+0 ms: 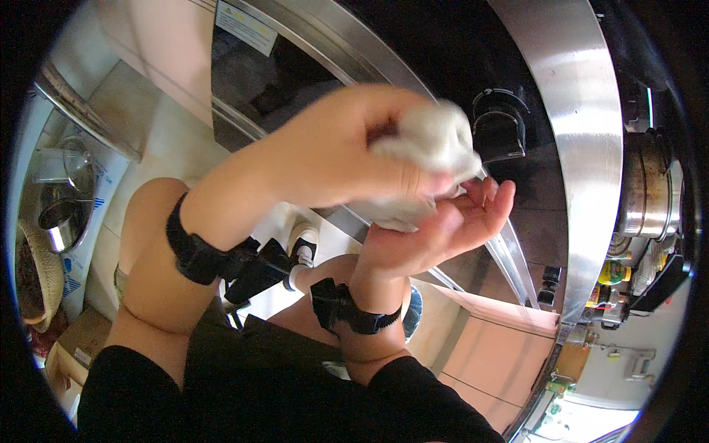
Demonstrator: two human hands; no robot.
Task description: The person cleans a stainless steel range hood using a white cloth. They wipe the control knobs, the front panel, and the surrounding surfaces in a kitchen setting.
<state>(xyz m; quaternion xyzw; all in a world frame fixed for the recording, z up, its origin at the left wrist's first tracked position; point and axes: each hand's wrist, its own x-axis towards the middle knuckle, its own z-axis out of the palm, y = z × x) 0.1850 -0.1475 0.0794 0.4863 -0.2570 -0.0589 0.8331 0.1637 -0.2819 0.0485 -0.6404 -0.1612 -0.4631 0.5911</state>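
Note:
My left hand (354, 149), blurred, grips a crumpled off-white cloth (437, 138) between thumb and fingers. Part of the cloth hangs below the thumb and lies against the heel and wrist of my right hand (443, 227). That right hand is palm up with its fingers loosely curled and apart, just below and to the right of the left. Its thumb side is partly hidden by the cloth. Each forearm wears a black strap with a device on it. Both hands are in front of a black glass-fronted kitchen unit (520, 194) with metal trim.
A stainless steel counter edge (587, 127) curves along the right, with a metal pot (648, 188) and several bottles beyond it. A black knob (549, 285) sits near the unit's lower end. At the left are a metal cup (59, 224), a woven basket (47, 271) and a cardboard box (83, 338).

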